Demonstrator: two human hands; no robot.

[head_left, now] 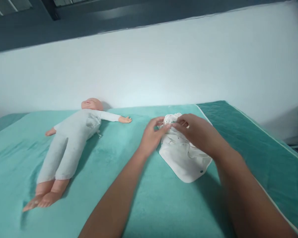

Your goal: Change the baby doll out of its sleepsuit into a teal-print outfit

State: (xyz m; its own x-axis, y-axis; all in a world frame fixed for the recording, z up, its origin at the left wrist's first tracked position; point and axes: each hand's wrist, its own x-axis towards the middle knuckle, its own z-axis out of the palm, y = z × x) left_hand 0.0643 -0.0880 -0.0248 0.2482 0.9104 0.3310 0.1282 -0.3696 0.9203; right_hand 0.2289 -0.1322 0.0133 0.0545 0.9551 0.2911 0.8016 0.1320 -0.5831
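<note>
A small white baby garment (pixel 183 158) lies folded on the teal blanket (pixel 109 172), right of centre. My left hand (pixel 152 134) pinches its upper left edge between thumb and fingers. My right hand (pixel 197 130) rests on its top edge, fingers gripping the fabric near the collar. A baby doll (pixel 72 137) in a pale grey suit lies on its back to the left, arms spread, bare feet toward me, about a forearm's length from my left hand.
The teal blanket covers a bed that meets a white wall (pixel 164 66) at the back. A darker green bed edge (pixel 250 138) runs along the right side. A dark window frame (pixel 64 16) is above the wall.
</note>
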